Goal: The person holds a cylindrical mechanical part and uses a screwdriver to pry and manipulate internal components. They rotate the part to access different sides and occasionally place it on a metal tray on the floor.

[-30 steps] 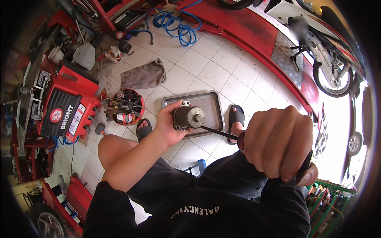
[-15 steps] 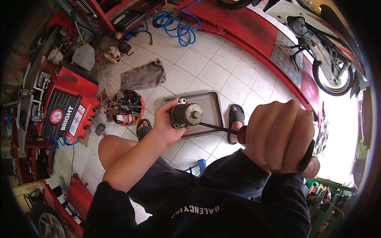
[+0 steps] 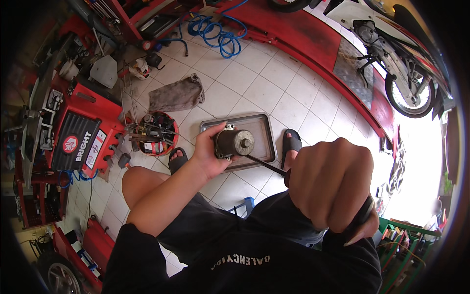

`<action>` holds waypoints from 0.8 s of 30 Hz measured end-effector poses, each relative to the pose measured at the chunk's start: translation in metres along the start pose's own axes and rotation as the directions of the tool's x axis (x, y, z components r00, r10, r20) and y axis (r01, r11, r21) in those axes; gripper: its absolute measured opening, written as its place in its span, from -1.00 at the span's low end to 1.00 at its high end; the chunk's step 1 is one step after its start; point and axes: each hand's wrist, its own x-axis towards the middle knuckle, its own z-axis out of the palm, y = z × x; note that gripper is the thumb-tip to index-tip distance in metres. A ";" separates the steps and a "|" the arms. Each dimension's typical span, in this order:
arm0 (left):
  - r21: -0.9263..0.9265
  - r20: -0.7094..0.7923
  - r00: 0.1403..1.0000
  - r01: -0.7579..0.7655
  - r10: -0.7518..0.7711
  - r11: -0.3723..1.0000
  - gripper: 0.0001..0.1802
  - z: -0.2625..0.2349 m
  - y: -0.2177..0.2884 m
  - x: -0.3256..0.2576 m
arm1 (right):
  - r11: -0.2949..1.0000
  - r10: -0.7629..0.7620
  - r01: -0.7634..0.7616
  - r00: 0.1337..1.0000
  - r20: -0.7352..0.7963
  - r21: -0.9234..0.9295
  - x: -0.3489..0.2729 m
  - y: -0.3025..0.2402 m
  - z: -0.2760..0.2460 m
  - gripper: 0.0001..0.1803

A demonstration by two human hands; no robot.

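Observation:
My left hand is closed around a small cylindrical motor, which looks like a starter motor. Its grey round end, with a raised centre boss, is turned toward my right side. A fist is what my right hand makes around the handle of a screwdriver, hiding most of that handle. The dark shaft runs left to the lower edge of the motor's end, where its tip seems to touch; the exact contact spot is too small to make out. Below the motor, a shallow metal tray lies on the floor.
A grey rag and a round red tub of tools lie left of the tray, near a mallet. A red machine stands at far left. Blue hose coils beyond, beside a red lift platform with a motorcycle.
My right hand has come down and left with the screwdriver, whose shaft is now more steeply slanted. The motor in my left hand has shifted slightly to the right.

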 end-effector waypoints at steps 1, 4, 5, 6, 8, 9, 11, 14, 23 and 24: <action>0.007 0.008 1.000 0.004 -0.004 1.000 -0.61 0.002 0.001 0.000 | 1.000 0.003 -0.003 1.000 -0.018 -0.023 -0.002 -0.002 -0.002 -0.73; -0.067 0.071 0.997 -0.015 0.020 0.998 -0.57 0.009 0.002 0.006 | 0.994 -0.037 0.026 0.994 -0.105 -0.106 -0.003 -0.022 -0.009 -0.74; -0.092 0.126 0.991 -0.028 0.039 0.995 -0.56 0.009 0.005 0.003 | 0.989 -0.070 0.055 0.991 -0.110 -0.136 -0.009 -0.034 -0.016 -0.74; -0.116 0.184 0.981 -0.033 0.054 0.993 -0.55 0.009 0.007 0.001 | 0.981 -0.101 0.080 0.988 -0.114 -0.176 -0.020 -0.053 -0.024 -0.74; -0.141 0.303 0.952 -0.006 0.049 0.990 -0.53 0.019 0.005 0.001 | 0.956 -0.139 0.090 0.977 -0.161 -0.280 -0.039 -0.100 -0.037 -0.73; -0.143 0.327 0.943 -0.017 0.063 0.990 -0.53 0.019 0.008 -0.005 | 0.956 -0.175 0.109 0.957 -0.233 -0.271 -0.045 -0.104 -0.044 -0.73; -0.135 0.379 0.922 -0.030 0.080 0.990 -0.53 0.013 0.013 -0.011 | 0.965 -0.257 0.188 0.821 -0.510 -0.185 -0.046 -0.086 -0.043 -0.69; -0.116 0.447 0.892 -0.016 0.066 0.993 -0.53 0.006 0.016 -0.013 | 0.970 -0.201 0.242 0.728 -0.655 -0.028 -0.051 -0.082 -0.063 -0.70; -0.028 0.492 0.871 0.014 0.002 1.000 -0.53 0.012 0.016 -0.024 | 0.915 -0.051 0.370 0.505 -0.862 0.162 -0.070 -0.078 -0.083 -0.70; -0.027 0.498 0.867 0.011 0.004 1.000 -0.53 0.012 0.016 -0.025 | 0.913 -0.019 0.365 0.487 -0.873 0.184 -0.071 -0.073 -0.086 -0.70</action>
